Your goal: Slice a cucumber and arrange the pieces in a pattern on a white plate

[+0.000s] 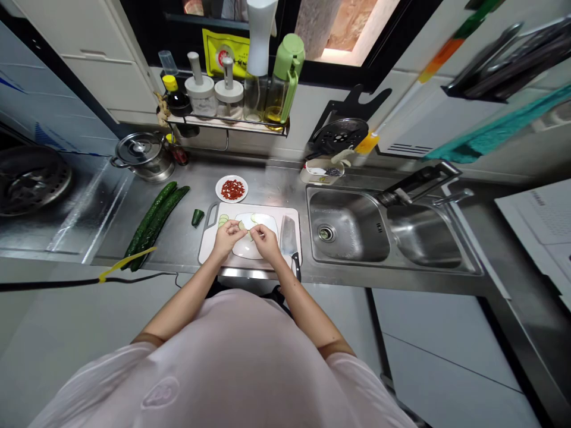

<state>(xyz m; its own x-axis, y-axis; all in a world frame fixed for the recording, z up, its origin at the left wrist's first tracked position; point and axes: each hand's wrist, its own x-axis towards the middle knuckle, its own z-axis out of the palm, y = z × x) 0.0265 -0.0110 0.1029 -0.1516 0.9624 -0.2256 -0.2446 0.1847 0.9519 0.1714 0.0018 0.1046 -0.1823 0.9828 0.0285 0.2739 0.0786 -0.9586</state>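
Both my hands meet over a white plate (243, 248) that rests on a pale cutting board (207, 246). Between the fingertips of my left hand (228, 236) is a thin cucumber slice (242, 226). My right hand (264, 241) pinches at the same spot, its fingertips closed on a pale green cucumber piece. Another cucumber slice (254, 218) lies on the plate's far rim. Several more cucumber slices (223, 220) are at the board's left, partly behind my left hand. A cleaver (288, 235) with a black handle lies along the board's right side.
Left of the board lie a cucumber end (197, 217) and two whole cucumbers (156, 223). A dish of red chili pieces (232, 189) stands behind it. The double sink (350, 229) is at right, a lidded pot (145, 157) at back left, a condiment shelf (229, 122) above.
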